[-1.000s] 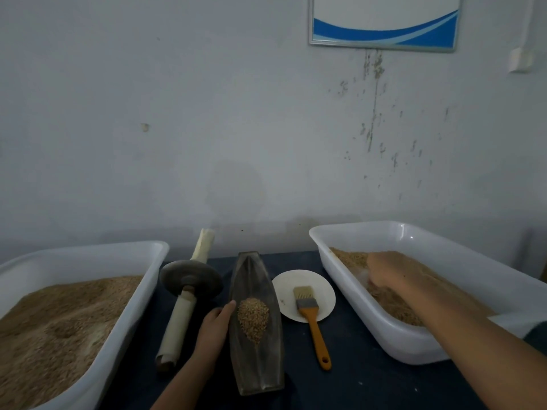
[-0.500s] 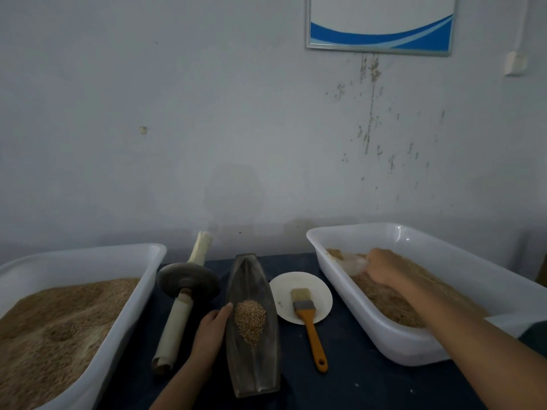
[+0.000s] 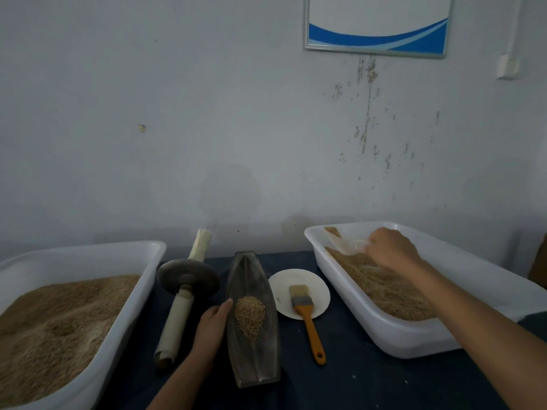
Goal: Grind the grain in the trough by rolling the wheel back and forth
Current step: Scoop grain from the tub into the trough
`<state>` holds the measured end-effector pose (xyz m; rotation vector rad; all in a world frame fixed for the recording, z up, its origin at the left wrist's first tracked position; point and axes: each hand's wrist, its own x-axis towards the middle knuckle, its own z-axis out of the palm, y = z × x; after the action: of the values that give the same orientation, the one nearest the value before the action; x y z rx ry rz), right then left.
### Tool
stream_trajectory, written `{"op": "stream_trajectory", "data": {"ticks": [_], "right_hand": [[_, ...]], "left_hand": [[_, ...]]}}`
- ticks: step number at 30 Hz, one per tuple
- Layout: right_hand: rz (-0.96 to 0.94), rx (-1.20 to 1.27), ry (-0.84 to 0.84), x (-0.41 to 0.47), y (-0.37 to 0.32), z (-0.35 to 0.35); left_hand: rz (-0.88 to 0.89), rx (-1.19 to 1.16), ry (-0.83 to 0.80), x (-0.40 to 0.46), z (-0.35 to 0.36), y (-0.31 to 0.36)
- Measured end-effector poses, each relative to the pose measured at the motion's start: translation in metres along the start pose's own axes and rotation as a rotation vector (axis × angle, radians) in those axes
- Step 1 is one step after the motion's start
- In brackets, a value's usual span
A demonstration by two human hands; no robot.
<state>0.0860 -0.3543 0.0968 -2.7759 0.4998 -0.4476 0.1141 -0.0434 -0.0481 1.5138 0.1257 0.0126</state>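
Still loading: right hand (image 3: 387, 250) grips clear plastic scoop (image 3: 344, 245) in white grain tub (image 3: 384, 335), left hand (image 3: 211, 327) flat against dark boat-shaped metal trough (image 3: 254, 353) holding small grain pile (image 3: 250, 316); next, likely grab idle disc wheel with pale handles (image 3: 188, 281) left of trough.

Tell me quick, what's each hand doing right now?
Left hand: open, fingers straight, resting against the side of the trough.
Right hand: holds a clear scoop with some grain, raised over the right tub.
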Motion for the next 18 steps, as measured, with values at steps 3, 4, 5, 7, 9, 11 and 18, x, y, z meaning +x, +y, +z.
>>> {"op": "stream_trajectory", "data": {"ticks": [3,4,5,7,9,11,18], "right_hand": [[-0.141,0.135,-0.008,-0.015,-0.015,-0.013],[-0.197,0.168,-0.035,-0.022,-0.021,-0.016],[-0.255,0.195,-0.077,-0.029,-0.028,-0.018],[-0.351,0.228,-0.192,-0.045,-0.041,-0.018],[-0.406,0.225,-0.299,-0.057,-0.052,-0.014],[-0.439,0.179,-0.351,-0.065,-0.06,-0.009],[-0.551,-0.205,-0.244,-0.077,-0.078,0.008]], "left_hand": [[0.001,-0.001,-0.004,0.0,0.0,0.0],[0.001,-0.001,-0.007,0.0,0.0,-0.001],[0.0,0.0,-0.008,0.0,0.0,-0.001],[-0.006,0.001,-0.014,0.0,0.0,-0.001],[-0.006,-0.001,-0.016,0.0,-0.001,-0.001],[0.001,0.008,-0.012,-0.001,-0.001,-0.002],[-0.015,0.042,-0.001,0.002,-0.003,-0.005]]}}
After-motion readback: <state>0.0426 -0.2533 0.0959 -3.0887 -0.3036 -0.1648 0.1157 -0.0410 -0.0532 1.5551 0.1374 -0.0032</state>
